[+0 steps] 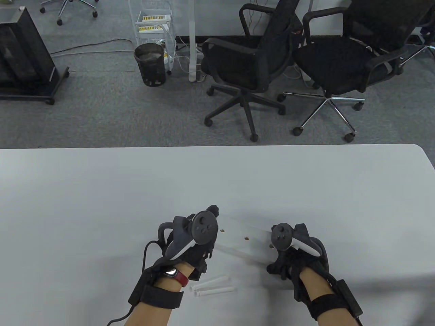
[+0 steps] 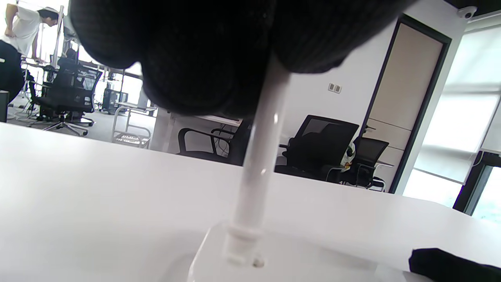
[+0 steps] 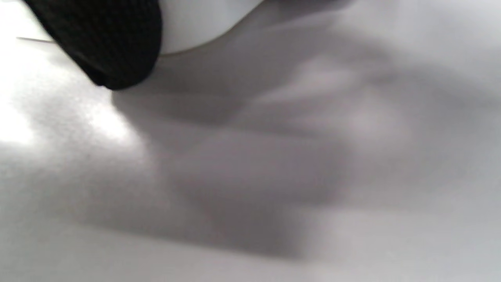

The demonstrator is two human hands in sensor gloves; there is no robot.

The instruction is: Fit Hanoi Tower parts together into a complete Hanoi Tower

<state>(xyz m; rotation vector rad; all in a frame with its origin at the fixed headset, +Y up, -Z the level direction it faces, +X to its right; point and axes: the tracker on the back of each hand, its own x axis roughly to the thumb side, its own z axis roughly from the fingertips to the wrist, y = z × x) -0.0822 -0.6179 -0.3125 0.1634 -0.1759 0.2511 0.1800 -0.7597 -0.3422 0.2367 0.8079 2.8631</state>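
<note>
A white rectangular base board (image 1: 243, 239) with small holes lies on the white table between my hands. My left hand (image 1: 200, 234) grips a white peg (image 2: 260, 156) that stands upright, its foot at the board's left end (image 2: 242, 254). My right hand (image 1: 289, 251) holds the board's right end; in the right wrist view a gloved fingertip (image 3: 113, 43) lies against the white board's edge (image 3: 195, 23). Two more white pegs (image 1: 214, 287) lie loose on the table just in front of the board, near my left wrist.
The white table (image 1: 102, 203) stretches wide to the left and far side. Beyond its far edge stand two black office chairs (image 1: 248, 68), a black bin (image 1: 150, 64) and a wire cart (image 1: 154, 23) on grey carpet.
</note>
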